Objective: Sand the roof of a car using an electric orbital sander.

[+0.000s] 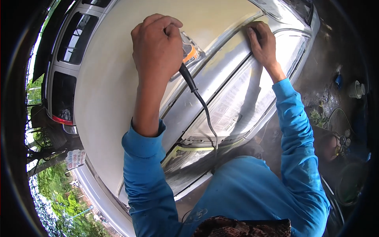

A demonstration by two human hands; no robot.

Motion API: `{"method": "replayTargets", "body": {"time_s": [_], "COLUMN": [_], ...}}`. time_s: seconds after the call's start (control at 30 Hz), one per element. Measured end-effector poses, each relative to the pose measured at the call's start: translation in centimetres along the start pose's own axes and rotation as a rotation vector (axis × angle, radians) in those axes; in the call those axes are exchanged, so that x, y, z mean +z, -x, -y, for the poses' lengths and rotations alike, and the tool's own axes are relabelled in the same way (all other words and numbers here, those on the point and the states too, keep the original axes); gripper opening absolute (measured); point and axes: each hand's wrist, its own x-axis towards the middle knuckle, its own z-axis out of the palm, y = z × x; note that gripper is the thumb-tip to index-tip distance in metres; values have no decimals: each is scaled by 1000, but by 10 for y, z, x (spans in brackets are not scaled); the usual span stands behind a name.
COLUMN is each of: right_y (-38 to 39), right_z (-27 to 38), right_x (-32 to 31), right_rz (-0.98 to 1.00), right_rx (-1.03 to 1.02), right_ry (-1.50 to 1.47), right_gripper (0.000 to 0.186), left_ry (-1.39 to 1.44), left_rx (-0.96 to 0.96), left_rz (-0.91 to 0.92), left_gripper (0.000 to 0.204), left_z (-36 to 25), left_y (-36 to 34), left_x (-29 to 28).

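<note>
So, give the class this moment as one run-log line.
left hand: gripping orange corded tool on pale roof | right hand: resting on silver roof edge | black cord: passing in front of papered window

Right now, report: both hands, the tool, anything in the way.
Left hand gripping tool, tool on roof. Right hand at roof's edge, no tool seen in it. Cord hanging in front of papered window.

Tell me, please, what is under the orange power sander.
Under the orange power sander is the cream car roof, near its edge. The left hand hides much of the tool; the roof patch directly beneath and the tool's underside are covered.
</note>
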Motion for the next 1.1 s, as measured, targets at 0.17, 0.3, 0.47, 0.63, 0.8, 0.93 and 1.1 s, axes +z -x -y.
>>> {"method": "replayTargets", "body": {"time_s": [0.17,0.3,0.47,0.63,0.8,0.93,1.1], "right_y": [-7,-26,-24,-21,-23,-22,-23], "right_z": [-20,-36,-43,-40,-39,-38,-37], "right_x": [-6,-13,-12,-6,-6,-6,-9], "right_rz": [162,223,206,125,137,139,148], "right_rx": [-141,-256,-191,-183,-170,-159,-157], "right_ry": [90,198,181,155,167,168,135], "right_gripper": [23,34,37,33,36,35,34], "left_ry": [59,-7,-57,-238,-112,-75,-5], "left_rx": [127,357,180,115,-51,-20,-28], "left_rz": [-13,-234,3,-7,20,47,49], "left_gripper": [21,20,23,28,26,26,25], "left_z": [-35,-47,-23,-2,-5,-33,-70], "left_y": [-46,-56,-22,27,14,-26,-56], "left_x": [36,50,18,-16,-10,21,43]}}
